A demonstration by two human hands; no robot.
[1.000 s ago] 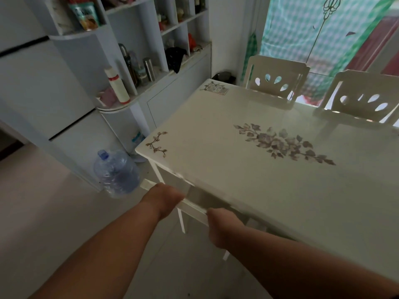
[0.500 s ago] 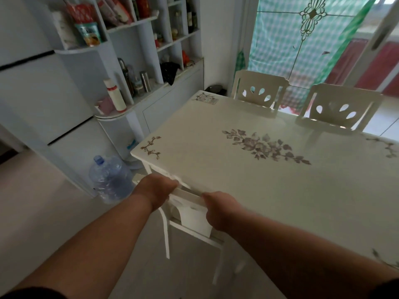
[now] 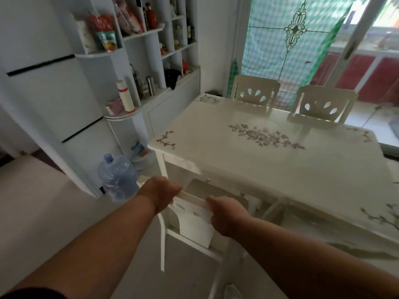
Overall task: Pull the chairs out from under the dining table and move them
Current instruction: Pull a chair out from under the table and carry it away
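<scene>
Since a second ago the near chair (image 3: pixel 195 221) has slid out from under the counter (image 3: pixel 269 165), so its backrest and part of the seat now show clear of the edge, where before only the top rail peeked out.

Head view, the only one: both hands are clamped on the chair's top rail. The left hand (image 3: pixel 160 194) grips the left end, fingers (image 3: pixel 176 189) curled over the rail, and the right hand (image 3: pixel 228 214) grips the right end the same way, with a bare stretch of rail between them. Just beyond the fingers sits the counter's near corner. Two more chairs, one (image 3: pixel 254 93) and another (image 3: pixel 323 103), are well past the fingers, tucked in on the counter's far side. A water jug (image 3: pixel 117 178) stands on the floor just left of the left hand.
</scene>
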